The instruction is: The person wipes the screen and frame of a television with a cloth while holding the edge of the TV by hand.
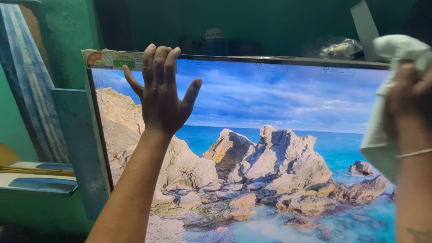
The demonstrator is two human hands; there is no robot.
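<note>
Head view: our left hand, fingers spread and holding nothing, braces the top edge of the upright screen. Our right hand is closed on a white cloth at the screen's right edge. Wipe lightly; the middle lies open, shelves crowd the left.

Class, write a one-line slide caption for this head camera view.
Left hand rests on the top edge of a flat screen showing a rocky coast, while the right hand holds a white cloth beside it.
</note>
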